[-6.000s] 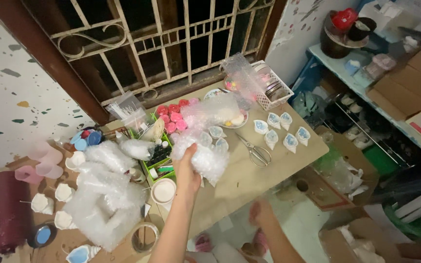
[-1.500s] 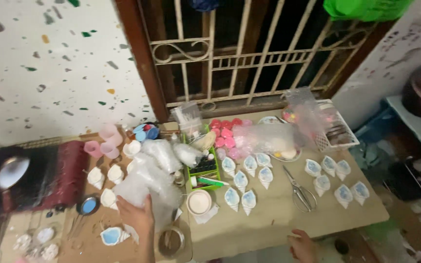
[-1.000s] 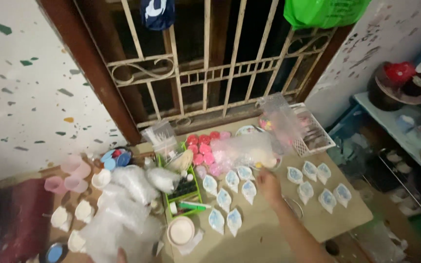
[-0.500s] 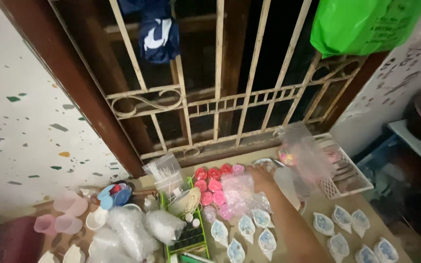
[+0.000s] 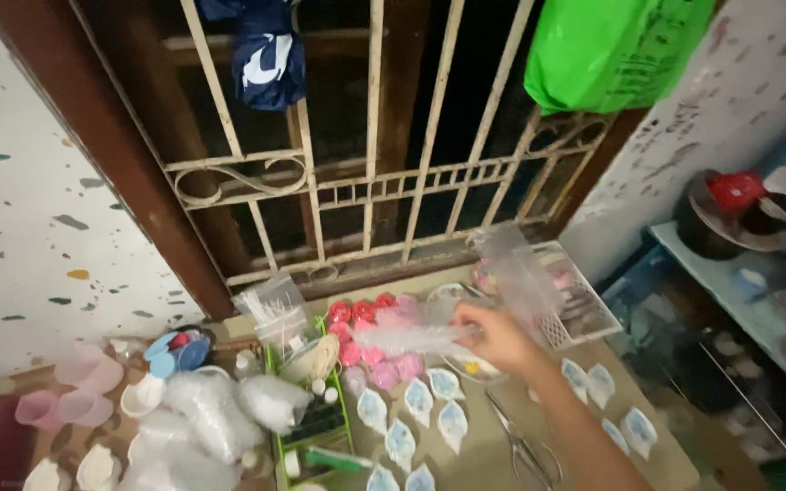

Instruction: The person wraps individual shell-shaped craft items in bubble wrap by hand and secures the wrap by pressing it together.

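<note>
1. The right hand [image 5: 495,338] reaches over the table's [image 5: 493,459] far edge, hemmed by red and pink cups [image 5: 370,332] and a white basket [image 5: 575,305].
2. Bare tabletop lies near the scissors [image 5: 520,445].
3. The window grille [image 5: 366,182] blocks beyond the far edge.

Speckled white walls [image 5: 38,209] around a dark, cream-barred window grille [image 5: 375,173].

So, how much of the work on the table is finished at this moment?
Done, as it appears: several leaf-shaped white and blue pieces lie in rows on the table. In hand: the right hand grips a clear plastic bag above the pink and red pieces. Left, probably: crumpled clear bags lie in a heap, and scissors lie unused. The left hand is out of view.
</note>
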